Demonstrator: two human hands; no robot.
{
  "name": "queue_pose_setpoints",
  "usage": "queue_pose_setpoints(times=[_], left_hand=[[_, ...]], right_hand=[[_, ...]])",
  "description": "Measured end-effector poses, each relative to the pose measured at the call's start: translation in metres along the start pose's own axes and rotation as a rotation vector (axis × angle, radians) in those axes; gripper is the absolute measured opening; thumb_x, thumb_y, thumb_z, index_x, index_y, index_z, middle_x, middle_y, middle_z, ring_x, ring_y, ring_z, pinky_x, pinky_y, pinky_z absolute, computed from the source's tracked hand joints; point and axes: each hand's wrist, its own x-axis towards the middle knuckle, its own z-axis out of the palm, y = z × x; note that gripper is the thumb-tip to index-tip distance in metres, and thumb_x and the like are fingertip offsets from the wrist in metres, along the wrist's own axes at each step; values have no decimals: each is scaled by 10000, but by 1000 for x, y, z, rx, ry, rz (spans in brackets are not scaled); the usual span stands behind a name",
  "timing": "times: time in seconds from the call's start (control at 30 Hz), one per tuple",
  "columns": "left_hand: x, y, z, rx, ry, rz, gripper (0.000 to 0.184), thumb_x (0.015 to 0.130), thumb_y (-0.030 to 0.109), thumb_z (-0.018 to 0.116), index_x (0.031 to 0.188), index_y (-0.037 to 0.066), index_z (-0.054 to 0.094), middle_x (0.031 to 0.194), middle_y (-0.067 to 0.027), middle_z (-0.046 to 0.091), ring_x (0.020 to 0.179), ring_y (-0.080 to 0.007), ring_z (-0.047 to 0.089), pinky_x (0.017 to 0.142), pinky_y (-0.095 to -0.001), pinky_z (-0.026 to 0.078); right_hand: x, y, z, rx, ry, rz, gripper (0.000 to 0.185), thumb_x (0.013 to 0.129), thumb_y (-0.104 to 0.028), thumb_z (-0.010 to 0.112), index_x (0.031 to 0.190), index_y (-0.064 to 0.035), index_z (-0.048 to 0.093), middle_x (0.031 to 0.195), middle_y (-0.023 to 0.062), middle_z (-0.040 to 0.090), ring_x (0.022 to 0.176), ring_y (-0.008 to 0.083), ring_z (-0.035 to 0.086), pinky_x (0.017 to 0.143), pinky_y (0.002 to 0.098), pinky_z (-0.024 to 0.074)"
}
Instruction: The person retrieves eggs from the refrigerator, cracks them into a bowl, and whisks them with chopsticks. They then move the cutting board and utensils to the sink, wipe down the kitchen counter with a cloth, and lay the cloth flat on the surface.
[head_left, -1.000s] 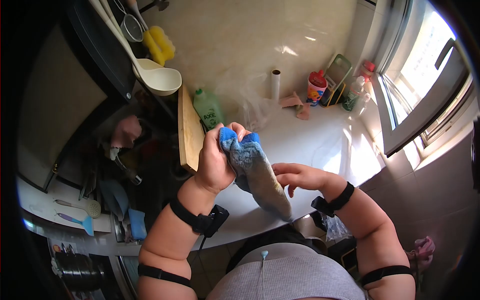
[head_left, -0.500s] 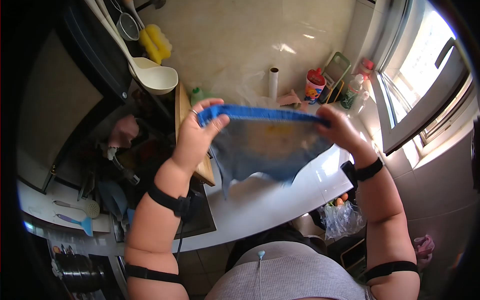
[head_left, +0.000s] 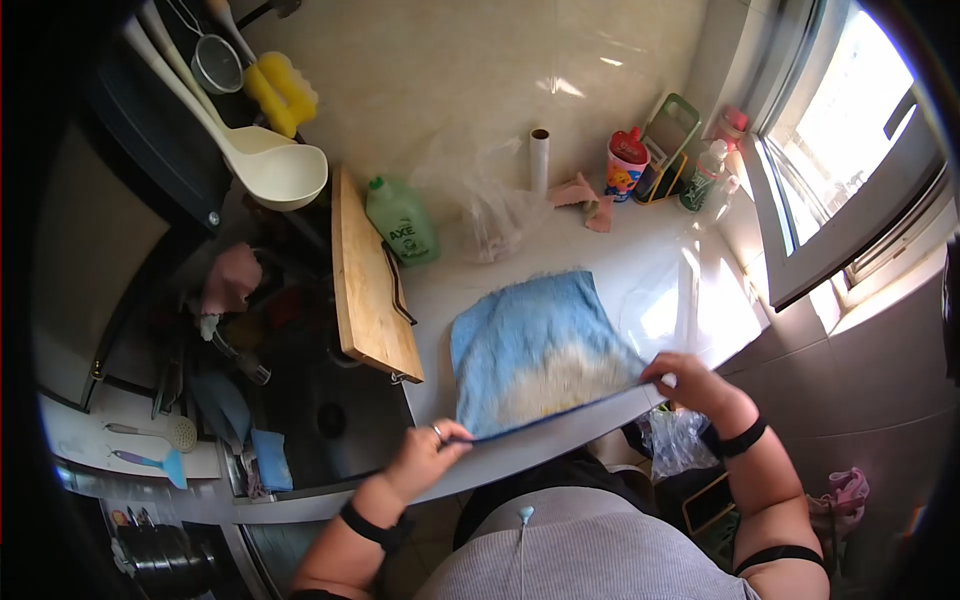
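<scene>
A blue cloth (head_left: 530, 315) with a pale beige patch lies spread on the white counter, its near edge lifted along the counter's front. My left hand (head_left: 422, 457) is closed on the near left corner of the cloth, thumb and fingers pinching it. At the near right corner, my right hand (head_left: 690, 383) pinches the same edge. Between the two hands the edge runs fairly straight, showing a darker blue border.
Left of the cloth stand a wooden cutting board (head_left: 365, 280) and a green AXE bottle (head_left: 402, 222). Behind it are a clear plastic bag (head_left: 495, 215), an upright roll (head_left: 540, 160), a pink cup (head_left: 626, 165) and a bottle (head_left: 704, 176). An open window (head_left: 850, 160) is at right; ladles (head_left: 280, 170) hang at left.
Both hands have come down and toward me with the cloth. It was hanging in the air between them; now most of it lies flat on the counter.
</scene>
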Motion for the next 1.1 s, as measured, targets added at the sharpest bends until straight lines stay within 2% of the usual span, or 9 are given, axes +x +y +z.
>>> queue_pose_setpoints(times=[0.23, 0.37, 0.43, 0.53, 0.77, 0.83, 0.97, 1.07, 1.1], left_hand=[[12, -61, 48, -10, 7, -172, 134, 793, 104, 645, 906, 33, 633, 753, -76, 642, 674, -129, 585, 650, -269, 473], [63, -61, 36, -122, 397, -27, 280, 797, 88, 624, 1050, -4, 545, 904, -122, 608, 797, -172, 579, 750, -289, 462], [76, -60, 44, -219, 558, 86, 380, 793, 84, 621, 1135, -17, 487, 1013, -157, 579, 889, -206, 569, 822, -308, 449], [83, -79, 69, 139, 642, 114, 732, 747, 108, 668, 1301, -35, 211, 1261, -265, 289, 1129, -381, 377, 1012, -423, 299], [60, -137, 91, 2, 477, -461, 682, 708, 222, 727, 1206, -23, 331, 1088, -190, 435, 901, -262, 533, 810, -372, 457], [65, -130, 91, 72, 488, -450, 610, 706, 233, 739, 1134, -22, 389, 968, -141, 498, 733, -221, 559, 699, -334, 485], [81, -144, 86, 165, 463, -544, 454, 713, 236, 721, 1027, -9, 502, 942, -129, 508, 734, -228, 553, 687, -341, 481], [84, -142, 79, 264, 436, -486, 318, 736, 207, 703, 930, 7, 550, 955, -120, 511, 712, -225, 546, 669, -333, 474], [81, -128, 76, 231, 527, -328, 262, 750, 176, 689, 906, 16, 553, 944, -110, 511, 708, -214, 544, 665, -330, 472]], right_hand=[[12, 60, 39, -147, -200, 92, 204, 723, -46, 562, 911, -62, 639, 870, 129, 622, 811, 295, 604, 750, 362, 481], [73, 53, 8, -31, 92, 112, 229, 730, -42, 572, 953, -59, 621, 907, 144, 611, 885, 321, 585, 789, 376, 473], [103, 52, 6, -109, 468, -62, 319, 754, -61, 582, 1072, -63, 563, 1000, 165, 581, 943, 341, 561, 812, 388, 465], [118, 73, 20, -216, 666, 89, 387, 769, -90, 595, 1144, -62, 501, 1055, 187, 547, 971, 366, 542, 829, 397, 456], [71, 126, 94, -131, 312, 841, 490, 679, -343, 646, 996, 13, 535, 933, 182, 598, 898, 319, 586, 800, 380, 468], [71, 128, 102, -95, 325, 820, 470, 674, -332, 662, 989, -1, 549, 941, 179, 596, 896, 313, 586, 801, 375, 469], [75, 119, 101, -126, 355, 753, 391, 685, -305, 665, 934, -16, 580, 945, 176, 595, 899, 301, 585, 792, 367, 471], [76, 123, 82, -153, 403, 603, 308, 700, -271, 672, 875, -25, 607, 930, 158, 592, 853, 279, 585, 768, 349, 472], [77, 123, 73, -83, 429, 505, 284, 709, -255, 676, 858, -22, 610, 906, 140, 593, 824, 260, 587, 753, 338, 472]])
